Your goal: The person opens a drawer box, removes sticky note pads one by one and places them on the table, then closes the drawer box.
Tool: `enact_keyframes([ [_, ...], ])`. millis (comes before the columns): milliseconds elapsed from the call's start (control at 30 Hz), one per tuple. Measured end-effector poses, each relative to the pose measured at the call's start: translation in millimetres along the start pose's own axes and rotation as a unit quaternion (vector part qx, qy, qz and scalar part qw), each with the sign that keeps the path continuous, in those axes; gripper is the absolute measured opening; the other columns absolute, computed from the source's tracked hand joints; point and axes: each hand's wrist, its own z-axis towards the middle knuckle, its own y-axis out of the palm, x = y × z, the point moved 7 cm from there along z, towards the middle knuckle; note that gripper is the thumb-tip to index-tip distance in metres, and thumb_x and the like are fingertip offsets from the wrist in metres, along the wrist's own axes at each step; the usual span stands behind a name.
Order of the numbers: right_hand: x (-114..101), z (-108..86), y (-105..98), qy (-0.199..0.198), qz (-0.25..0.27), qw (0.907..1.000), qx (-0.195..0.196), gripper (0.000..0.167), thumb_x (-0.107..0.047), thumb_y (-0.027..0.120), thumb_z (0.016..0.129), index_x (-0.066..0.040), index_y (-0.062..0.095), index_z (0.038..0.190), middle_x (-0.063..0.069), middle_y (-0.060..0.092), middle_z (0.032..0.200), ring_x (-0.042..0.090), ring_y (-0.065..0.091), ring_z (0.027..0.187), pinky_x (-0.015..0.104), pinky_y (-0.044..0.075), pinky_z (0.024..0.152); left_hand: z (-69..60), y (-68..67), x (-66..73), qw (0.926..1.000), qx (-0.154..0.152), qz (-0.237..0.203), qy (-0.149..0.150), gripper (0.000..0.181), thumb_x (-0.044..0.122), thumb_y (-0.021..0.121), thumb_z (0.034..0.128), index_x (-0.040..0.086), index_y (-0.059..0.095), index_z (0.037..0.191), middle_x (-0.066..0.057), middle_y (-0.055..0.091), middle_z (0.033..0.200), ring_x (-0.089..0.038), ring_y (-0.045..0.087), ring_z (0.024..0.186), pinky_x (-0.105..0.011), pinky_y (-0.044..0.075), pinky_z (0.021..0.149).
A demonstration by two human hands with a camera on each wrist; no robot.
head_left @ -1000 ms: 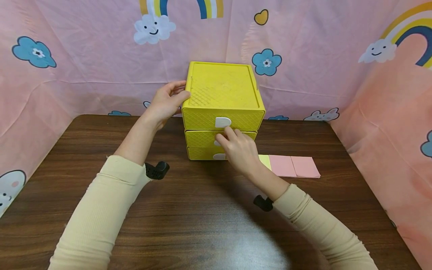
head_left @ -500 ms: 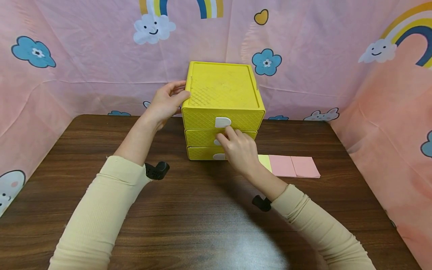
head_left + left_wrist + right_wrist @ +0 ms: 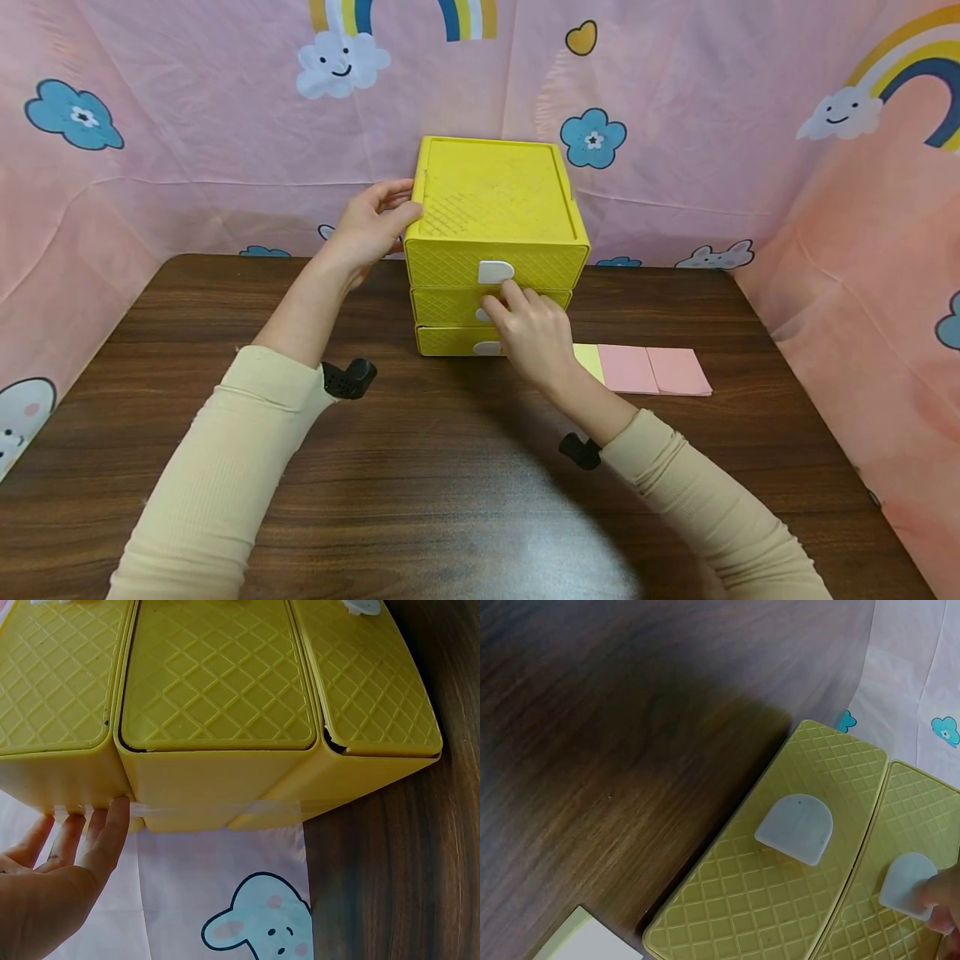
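Note:
A yellow plastic drawer unit [image 3: 495, 192] with three stacked drawers stands on the table, each front bearing a white handle. My left hand [image 3: 367, 225] rests on its upper left side, thumb on the top edge; in the left wrist view the fingers [image 3: 109, 832] lie against the side wall. At the middle drawer [image 3: 446, 308], my right hand [image 3: 536, 337] has curled fingers and pinches the white handle [image 3: 907, 885], seen in the right wrist view. That drawer front sits about level with the others. The bottom drawer's handle [image 3: 799, 829] is untouched.
Pink sticky notes [image 3: 652, 369] and a yellow one [image 3: 588, 360] lie right of the unit on the dark wooden table [image 3: 420, 500]. A pink patterned cloth [image 3: 225, 100] hangs behind and at both sides. Black wrist cameras [image 3: 350, 379] sit at the cuffs.
The middle drawer has slid slightly inward, and the dark gap above its front has narrowed. My right hand has moved a little with it. My left hand stays in place.

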Motion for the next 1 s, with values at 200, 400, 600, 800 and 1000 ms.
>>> enact_keyframes([
  [200,-0.4,0.3,0.4,0.000,0.002,1.0000,-0.005,0.017,-0.010,0.051,0.093,-0.010,0.063,0.080,0.005,0.049,0.071,0.019,0.044,0.049,0.028,0.035,0.039,0.7,0.2,-0.3,1.0000,0.001,-0.007,0.000,0.054,0.026,0.051,0.0919,0.016,0.035,0.142,-0.008,0.037,0.140,-0.020,0.047,0.116,-0.036,0.047,0.091],
  [400,-1.0,-0.3,0.1,0.003,-0.001,1.0000,0.001,0.018,-0.014,0.052,0.094,-0.009,0.062,0.081,0.006,0.048,0.071,0.019,0.044,0.050,0.028,0.036,0.039,1.7,0.8,-0.9,0.9999,0.002,-0.016,0.001,0.054,0.024,0.051,0.0915,0.015,0.035,0.142,-0.008,0.038,0.139,-0.020,0.047,0.115,-0.038,0.046,0.092],
  [600,-1.6,-1.1,0.8,0.002,-0.001,1.0000,-0.002,0.019,-0.014,0.049,0.095,-0.008,0.062,0.082,0.006,0.049,0.073,0.020,0.045,0.054,0.028,0.038,0.041,1.4,0.1,-1.0,0.9999,0.001,-0.011,0.001,0.054,0.026,0.051,0.0915,0.017,0.035,0.142,-0.008,0.038,0.139,-0.019,0.046,0.116,-0.038,0.045,0.093],
  [800,-2.2,-1.5,0.7,-0.006,-0.007,1.0000,0.002,0.018,-0.014,0.050,0.095,-0.009,0.061,0.081,0.005,0.049,0.073,0.019,0.045,0.054,0.027,0.037,0.040,1.2,-0.3,-1.0,1.0000,0.001,-0.002,0.000,0.054,0.027,0.051,0.0916,0.017,0.034,0.142,-0.007,0.037,0.140,-0.019,0.045,0.119,-0.038,0.045,0.094],
  [1000,-1.8,-2.8,-1.7,-0.003,-0.008,0.9999,-0.006,0.018,-0.024,0.054,0.094,-0.011,0.062,0.085,0.004,0.052,0.076,0.020,0.049,0.060,0.027,0.040,0.043,1.0,-0.4,-1.0,1.0000,0.001,-0.003,0.000,0.054,0.027,0.051,0.0919,0.017,0.034,0.143,-0.008,0.036,0.140,-0.020,0.045,0.119,-0.039,0.044,0.095],
])
